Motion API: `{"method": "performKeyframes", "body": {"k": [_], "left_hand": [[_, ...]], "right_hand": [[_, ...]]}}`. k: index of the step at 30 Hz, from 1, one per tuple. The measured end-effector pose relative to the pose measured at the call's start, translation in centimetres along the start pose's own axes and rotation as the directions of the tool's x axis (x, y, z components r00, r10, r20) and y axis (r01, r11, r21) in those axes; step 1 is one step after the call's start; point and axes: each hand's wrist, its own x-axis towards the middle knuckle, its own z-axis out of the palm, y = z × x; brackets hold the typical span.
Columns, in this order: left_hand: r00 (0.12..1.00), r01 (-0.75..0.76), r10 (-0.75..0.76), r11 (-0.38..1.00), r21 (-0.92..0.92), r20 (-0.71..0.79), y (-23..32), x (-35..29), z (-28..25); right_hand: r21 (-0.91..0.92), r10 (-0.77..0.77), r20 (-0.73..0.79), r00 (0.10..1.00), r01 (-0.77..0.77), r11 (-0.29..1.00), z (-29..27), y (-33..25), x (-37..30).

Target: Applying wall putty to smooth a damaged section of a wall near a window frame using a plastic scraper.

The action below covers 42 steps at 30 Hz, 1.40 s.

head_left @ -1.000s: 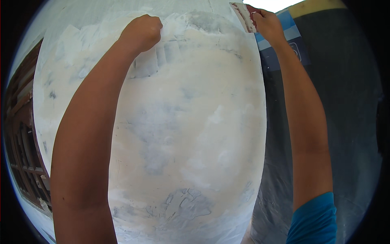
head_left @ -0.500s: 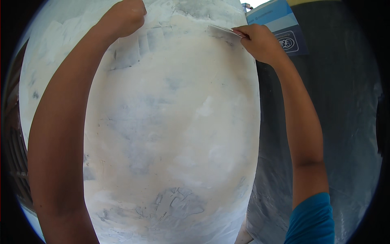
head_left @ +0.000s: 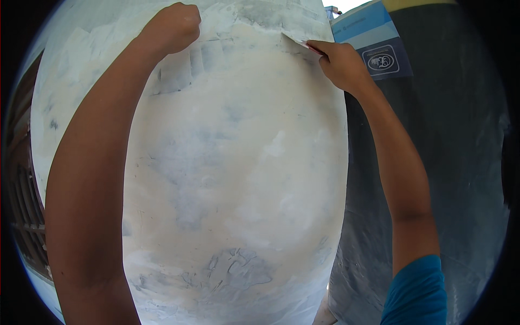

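Observation:
A white, patchy plastered wall (head_left: pixel 233 157) fills the middle of the head view. At its upper right, my right hand (head_left: pixel 345 66) grips the reddish handle of a putty knife (head_left: pixel 296 39). The thin blade points up and left, seen nearly edge-on near a ridge of white filler; whether it touches the wall I cannot tell. My left hand (head_left: pixel 174 30) is a closed fist at the upper left, in front of the wall. Whatever its fingers hold, if anything, is hidden. Just beside this fist are grey scraped strokes (head_left: pixel 201 58).
A dark grey sheeted surface (head_left: pixel 428 141) runs along the right of the wall. At its top hangs a blue and white printed panel (head_left: pixel 374 32). Brown slatted bars (head_left: pixel 27 189) lie at the far left. Cracked, rough filler (head_left: pixel 238 268) marks the lower wall.
My left fist sits slightly lower and farther right. My right hand has dropped a little with the putty knife, whose blade now tilts more steeply. The whole view has shifted slightly.

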Motion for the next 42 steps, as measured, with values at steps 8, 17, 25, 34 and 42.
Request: {"method": "performKeyframes", "body": {"k": [8,17,25,34,42], "left_hand": [[0.994,0.081,-0.075,0.995,-0.061,0.083,3.1,2.1,-0.7],[0.997,0.045,-0.045,0.999,0.005,0.065,2.0,1.2,-0.5],[0.995,0.047,-0.052,0.997,0.056,0.089,1.7,1.0,-0.5],[0.998,0.045,-0.041,0.996,-0.082,0.049,2.3,1.6,-0.4],[0.999,-0.035,0.035,0.999,-0.005,-0.031,-0.9,0.0,1.7]], "right_hand": [[-0.078,0.066,-0.123,0.990,-0.076,0.994,-0.6,6.7,4.8],[0.004,0.115,-0.015,0.993,-0.115,0.993,-2.6,3.1,0.9],[-0.052,-0.060,-0.233,0.971,0.049,0.997,2.6,1.6,-2.8],[-0.100,0.102,-0.158,0.982,-0.118,0.988,-1.8,1.9,5.1],[-0.104,0.039,0.115,0.993,-0.027,0.994,-0.6,-6.6,-0.7]]}}
